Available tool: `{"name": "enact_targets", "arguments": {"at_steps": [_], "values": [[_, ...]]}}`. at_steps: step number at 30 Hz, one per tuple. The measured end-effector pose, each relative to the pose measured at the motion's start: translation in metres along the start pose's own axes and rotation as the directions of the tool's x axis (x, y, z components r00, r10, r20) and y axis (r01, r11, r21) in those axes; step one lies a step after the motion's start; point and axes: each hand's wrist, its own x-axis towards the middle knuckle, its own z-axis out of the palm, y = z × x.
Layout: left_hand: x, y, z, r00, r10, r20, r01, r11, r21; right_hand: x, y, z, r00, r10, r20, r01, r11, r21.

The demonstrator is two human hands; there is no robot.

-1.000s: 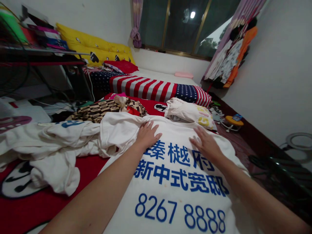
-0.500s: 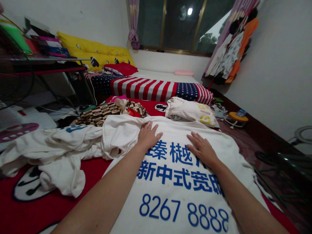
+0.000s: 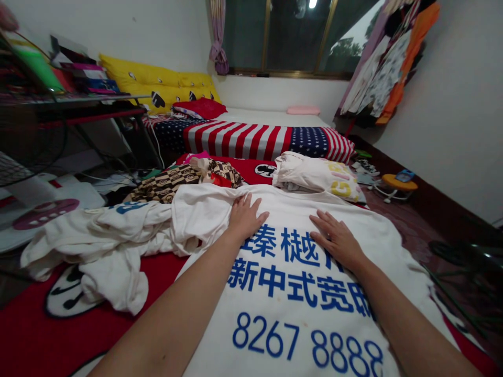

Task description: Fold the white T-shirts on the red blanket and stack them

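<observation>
The left hand (image 3: pixel 247 215) lies flat with fingers apart, grasping nothing, on the upper part of a white T-shirt (image 3: pixel 288 217) with blue printed characters. The right hand (image 3: pixel 338 238) is also unclenched and rests on the same T-shirt, its fingers pointing toward the left hand. This T-shirt is spread under both hands, over a red blanket (image 3: pixel 167 272). To the left of the left hand lies a crumpled white garment (image 3: pixel 118 246); beyond the right hand, a white garment with yellow letters (image 3: pixel 314 175).

Bed (image 3: pixel 259 137), curtain (image 3: pixel 219 39) and hanging clothes (image 3: pixel 389 78) show a home bedroom.
</observation>
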Motion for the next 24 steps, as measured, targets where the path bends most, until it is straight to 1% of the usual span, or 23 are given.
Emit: {"name": "enact_targets", "arguments": {"at_steps": [4,7,10,13,15,16,18,20,22,24], "values": [[-0.002,0.002,-0.001,1.000,0.010,-0.016,-0.010,1.000,-0.003,0.001,0.001,0.003,0.999,-0.004,-0.038,0.003,1.000,-0.014],[-0.002,0.006,-0.004,1.000,0.009,-0.004,-0.009,1.000,0.018,0.003,-0.002,0.004,0.999,-0.020,-0.040,0.016,0.997,-0.080],[-0.005,0.009,-0.012,0.996,0.029,0.085,-0.034,0.998,0.056,0.003,-0.010,-0.001,1.000,-0.001,0.008,0.002,0.990,-0.139],[-0.021,0.004,-0.024,0.974,0.102,0.201,-0.117,0.991,0.062,-0.009,-0.019,-0.015,0.995,0.021,0.099,-0.011,0.994,-0.109],[-0.041,-0.003,-0.031,0.954,0.168,0.248,-0.185,0.982,0.046,-0.028,-0.023,-0.026,0.993,-0.027,0.117,0.031,0.999,-0.032],[-0.054,-0.008,-0.035,0.942,0.204,0.267,-0.223,0.974,0.041,-0.041,-0.024,-0.032,0.993,-0.060,0.099,0.059,0.998,0.011],[-0.081,-0.020,-0.042,0.915,0.274,0.295,-0.300,0.953,0.045,-0.073,-0.024,-0.043,0.995,-0.100,0.018,0.098,0.992,0.081],[-0.109,-0.030,-0.050,0.894,0.316,0.317,-0.351,0.934,0.058,-0.108,-0.021,-0.053,0.990,-0.118,-0.074,0.125,0.986,0.111],[-0.133,-0.037,-0.058,0.879,0.328,0.347,-0.370,0.927,0.061,-0.141,-0.015,-0.062,0.980,-0.124,-0.155,0.141,0.984,0.107],[-0.152,-0.040,-0.066,0.867,0.326,0.376,-0.365,0.930,0.035,-0.171,-0.007,-0.068,0.971,-0.097,-0.216,0.117,0.990,0.078]]}}
